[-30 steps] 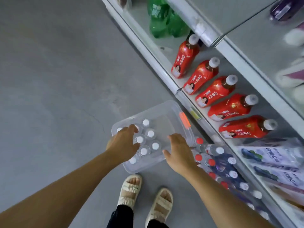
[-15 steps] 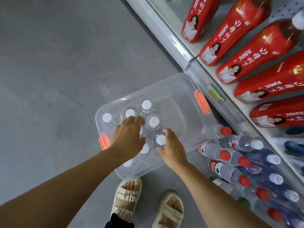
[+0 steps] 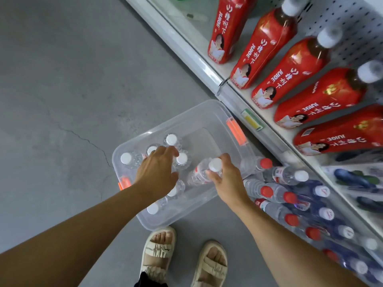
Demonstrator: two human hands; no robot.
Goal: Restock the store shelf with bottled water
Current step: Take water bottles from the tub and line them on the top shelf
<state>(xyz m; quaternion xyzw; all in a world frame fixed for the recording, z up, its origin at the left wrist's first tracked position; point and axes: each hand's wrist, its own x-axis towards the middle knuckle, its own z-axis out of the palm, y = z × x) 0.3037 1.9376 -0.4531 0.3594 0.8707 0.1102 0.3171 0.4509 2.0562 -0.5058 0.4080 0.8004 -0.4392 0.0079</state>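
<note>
**Water bottles: bin position and hand contact**

Water bottles with white caps stand in a clear plastic bin point(image 3: 199, 114) on the grey floor point(image 3: 62, 79), directly under both of your hands. The bin has orange latches, one on its far end beyond your right hand and one on the near end beside your left wrist.

Your right hand point(image 3: 227, 179) grips one water bottle point(image 3: 202, 172) at the neck, thumb and fingers curled just below its white cap. That bottle is tilted, with its body angled down toward your left hand.

Your left hand point(image 3: 158, 169) reaches into the cluster of standing bottles point(image 3: 132, 159), fingers curled downward over the caps. Whether it has closed on a bottle cannot be told; the hand covers whatever lies beneath it. The two hands are apart, with the tilted bottle between them.

To the right of your right hand, more water bottles with red caps point(image 3: 269, 191) and white caps lie on the lowest shelf level, next to dark blue bottles point(image 3: 323, 204). Beyond your right hand, the white shelf point(image 3: 207, 65) carries a row of red juice bottles point(image 3: 273, 44) with white caps.

Below your hands, your feet in beige sandals point(image 3: 158, 253) stand just beside the near wall of the bin.
</note>
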